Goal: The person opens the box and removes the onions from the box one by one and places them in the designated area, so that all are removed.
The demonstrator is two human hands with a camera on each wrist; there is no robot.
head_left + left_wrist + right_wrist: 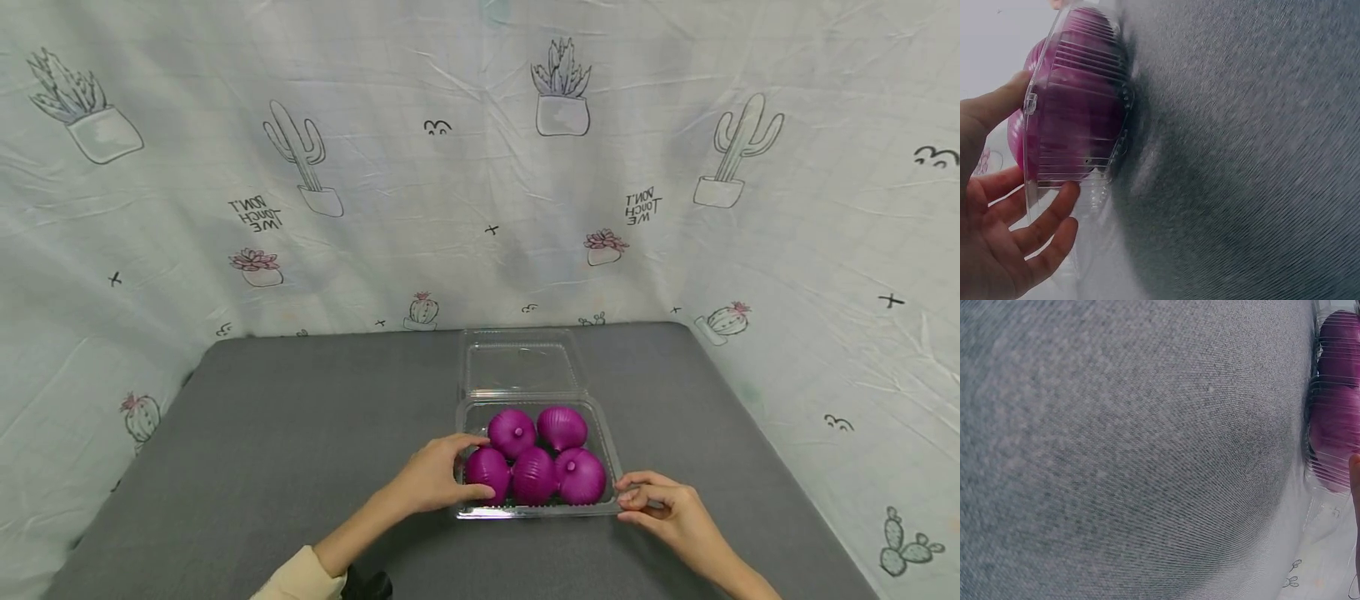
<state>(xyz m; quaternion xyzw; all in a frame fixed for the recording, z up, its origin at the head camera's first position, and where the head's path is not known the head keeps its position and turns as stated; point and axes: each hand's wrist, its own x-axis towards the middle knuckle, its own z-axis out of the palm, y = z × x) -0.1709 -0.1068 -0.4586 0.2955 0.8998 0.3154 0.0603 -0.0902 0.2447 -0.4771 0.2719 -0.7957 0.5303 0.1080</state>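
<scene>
A clear plastic clamshell container [540, 511] sits on the table with its lid [522, 367] folded back. Several shiny purple onions fill the tray. My left hand [431, 479] grips the front-left onion [489, 472], thumb on its near side and index finger on its far side. In the left wrist view the thumb [1004, 100] reaches over the rim to the onion [1072, 125], while lower fingers are outside the tray's ribbed wall. At the container's front right corner, my right hand [671, 508] pinches the rim. Only one finger [1355, 487] shows in the right wrist view.
A grey cloth covers the table [322, 417]. White curtains [375, 167] printed with cacti hang behind it and along both sides. The folded-back lid reaches close to the table's back edge. Something black [366, 585] lies by the left sleeve.
</scene>
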